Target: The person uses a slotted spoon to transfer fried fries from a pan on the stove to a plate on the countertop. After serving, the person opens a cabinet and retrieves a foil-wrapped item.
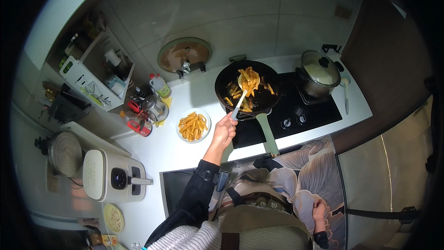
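Observation:
My left hand (224,130) grips the grey handle of a pale ladle-like spoon (240,103), raised over a dark wok (222,90). Browned potato fries (250,78) are heaped in the spoon's bowl. Inside the wok, more fries lie around and below the spoon in what looks like oil. The wok's green handle (265,132) points towards me, past the hob's front edge. To the left of my left hand, a white plate (207,135) of fries sits on the counter. My right hand (319,210) hangs low at my side, fingers curled, with nothing visible in it.
A lidded pot (317,83) stands on the hob's right side, beside a resting spoon (346,93). The wok lid (184,53) leans against the wall. Bottles (138,125) and a glass jug (156,109) line the left. An air fryer (114,175) and a yellow bowl (113,218) are nearer.

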{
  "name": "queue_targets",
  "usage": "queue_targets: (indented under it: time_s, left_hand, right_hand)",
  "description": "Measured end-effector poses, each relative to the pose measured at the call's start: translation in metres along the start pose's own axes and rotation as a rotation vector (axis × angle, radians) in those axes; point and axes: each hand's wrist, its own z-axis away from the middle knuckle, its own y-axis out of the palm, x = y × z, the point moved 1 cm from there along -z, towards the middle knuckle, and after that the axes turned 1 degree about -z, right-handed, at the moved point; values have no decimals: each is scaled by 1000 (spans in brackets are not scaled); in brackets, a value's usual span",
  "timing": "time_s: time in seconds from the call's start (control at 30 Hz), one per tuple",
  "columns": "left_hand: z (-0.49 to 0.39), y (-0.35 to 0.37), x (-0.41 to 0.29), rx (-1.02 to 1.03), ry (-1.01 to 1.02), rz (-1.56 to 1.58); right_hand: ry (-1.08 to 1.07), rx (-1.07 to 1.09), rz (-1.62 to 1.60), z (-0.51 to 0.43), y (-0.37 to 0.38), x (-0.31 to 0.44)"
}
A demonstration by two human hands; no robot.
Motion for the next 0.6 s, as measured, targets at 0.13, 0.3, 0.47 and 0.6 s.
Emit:
queue_targets:
  time_s: [0.13, 0.3, 0.47, 0.6]
  left_hand:
    - [-1, -8, -2, -15, 22, -65]
    - [-5, -16, -2, 27, -1, 6]
    - [-8, -7, -2, 45, 22, -1]
    - [-9, 6, -11, 88, 34, 2]
  right_hand:
    - [49, 40, -10, 4, -1, -1]
    - [12, 20, 34, 11, 1, 8]
    - [-7, 92, 41, 11, 0, 9]
    - [18, 103, 24, 11, 0, 7]
